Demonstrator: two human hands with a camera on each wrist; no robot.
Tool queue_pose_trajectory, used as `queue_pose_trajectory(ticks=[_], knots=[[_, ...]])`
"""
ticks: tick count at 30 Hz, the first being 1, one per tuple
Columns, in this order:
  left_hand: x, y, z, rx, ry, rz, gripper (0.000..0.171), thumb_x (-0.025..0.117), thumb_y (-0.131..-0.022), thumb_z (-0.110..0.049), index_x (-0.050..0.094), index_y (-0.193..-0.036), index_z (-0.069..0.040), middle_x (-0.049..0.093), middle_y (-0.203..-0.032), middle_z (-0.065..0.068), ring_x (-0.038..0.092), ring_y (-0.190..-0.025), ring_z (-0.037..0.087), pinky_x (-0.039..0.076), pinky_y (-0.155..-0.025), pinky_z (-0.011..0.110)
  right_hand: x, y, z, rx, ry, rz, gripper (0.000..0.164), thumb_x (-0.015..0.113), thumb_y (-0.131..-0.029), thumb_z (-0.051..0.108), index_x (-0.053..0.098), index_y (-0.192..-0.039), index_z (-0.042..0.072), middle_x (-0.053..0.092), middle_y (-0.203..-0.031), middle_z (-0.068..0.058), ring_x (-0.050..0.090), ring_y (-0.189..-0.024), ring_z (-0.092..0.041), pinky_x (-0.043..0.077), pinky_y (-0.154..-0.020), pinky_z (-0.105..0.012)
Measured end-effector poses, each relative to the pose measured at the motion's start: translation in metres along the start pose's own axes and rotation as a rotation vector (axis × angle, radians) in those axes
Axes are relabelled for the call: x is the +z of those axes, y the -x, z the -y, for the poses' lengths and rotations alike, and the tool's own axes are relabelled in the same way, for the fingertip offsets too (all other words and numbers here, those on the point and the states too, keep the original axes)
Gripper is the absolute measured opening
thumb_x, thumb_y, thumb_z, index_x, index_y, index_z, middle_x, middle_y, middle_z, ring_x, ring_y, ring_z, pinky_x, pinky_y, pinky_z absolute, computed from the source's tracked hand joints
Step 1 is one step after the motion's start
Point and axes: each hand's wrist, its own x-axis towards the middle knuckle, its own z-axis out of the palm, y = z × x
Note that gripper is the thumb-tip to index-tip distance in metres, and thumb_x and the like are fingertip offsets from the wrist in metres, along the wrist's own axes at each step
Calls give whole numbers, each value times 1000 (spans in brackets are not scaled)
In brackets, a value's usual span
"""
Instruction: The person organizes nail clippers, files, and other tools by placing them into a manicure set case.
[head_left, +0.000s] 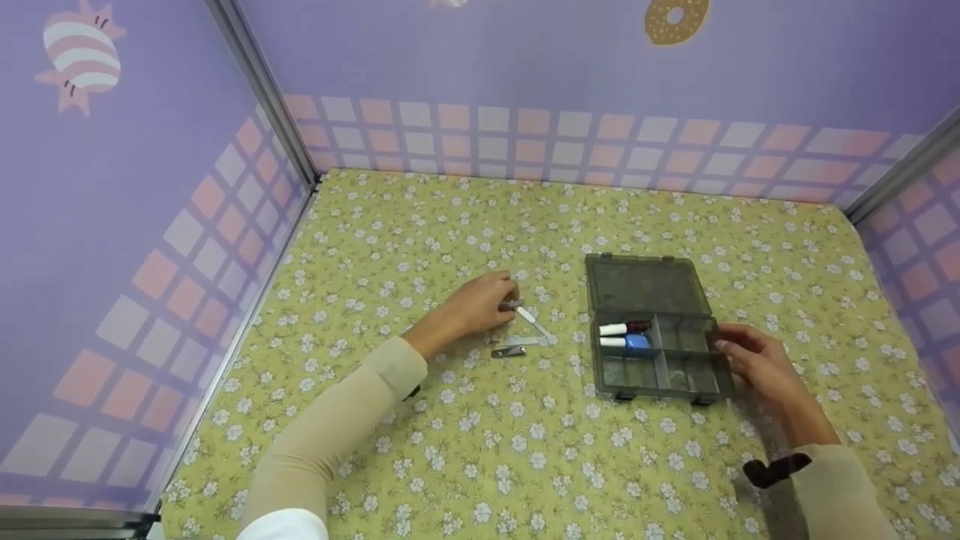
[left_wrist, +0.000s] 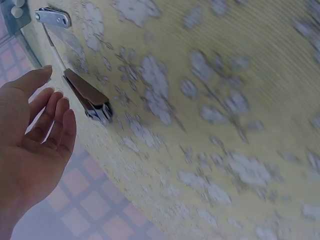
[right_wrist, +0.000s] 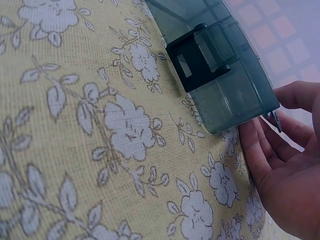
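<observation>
My left hand (head_left: 484,300) is beside a nail clipper with a brown lever (left_wrist: 86,92); its fingers are loosely bent, with a gap to the clipper in the left wrist view. A smaller silver nail clipper (head_left: 509,351) lies nearby, along with a slim white-handled tool (head_left: 531,319) and a pale translucent strip (head_left: 525,341). At the right, my right hand (head_left: 761,367) holds the right edge of an open grey translucent compartment box (head_left: 664,394), thumb at the rim and fingers against the side. Two white-capped nail polish bottles, one dark red (head_left: 638,326), one blue (head_left: 637,341), lie in its far-left compartment.
The box's lid (head_left: 646,285) lies folded back behind it. Black latches (head_left: 702,400) stick out at its front. A flowered cloth (head_left: 480,450) covers the table. Purple panels (head_left: 480,60) with metal posts (head_left: 262,90) enclose the back and sides.
</observation>
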Motion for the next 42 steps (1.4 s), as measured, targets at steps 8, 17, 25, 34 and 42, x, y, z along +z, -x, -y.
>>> queue_pose_trajectory(ticks=[8,17,25,34,42], knots=[[-4,18,9,14,-35,11,21,72,-104,-22,71,-117,-6,62,-113,10,63,-102,26,55,-89,42,0,-1,2,19,-28,12,56,63,-109,34,48,-154,4,58,-131,7,63,-109,-9,57,-77,-27],[-1,23,9,-7,-49,30,11,68,-105,-12,70,-113,-6,60,-109,10,59,-94,25,53,-82,42,0,-2,-1,41,-84,4,51,63,-109,29,50,-152,4,60,-128,3,62,-88,-10,52,-64,-28],[0,22,6,-64,-105,61,8,66,-105,-9,69,-112,-7,61,-114,10,60,-98,26,53,-85,43,0,-4,-3,35,-14,-8,52,61,-110,31,49,-152,4,60,-128,5,58,-82,-9,47,-61,-28],[2,21,1,-41,-194,-2,10,65,-107,-13,71,-107,-5,62,-111,12,62,-97,30,54,-78,43,3,0,-1,-3,32,-13,58,62,-109,36,48,-153,1,58,-130,5,60,-108,-8,55,-79,-25],[3,21,-2,-75,-220,39,14,65,-107,-18,69,-113,-6,61,-113,12,63,-99,30,55,-80,44,4,0,-2,-39,55,-26,62,61,-109,39,47,-153,-2,59,-131,3,60,-112,-7,56,-84,-24]])
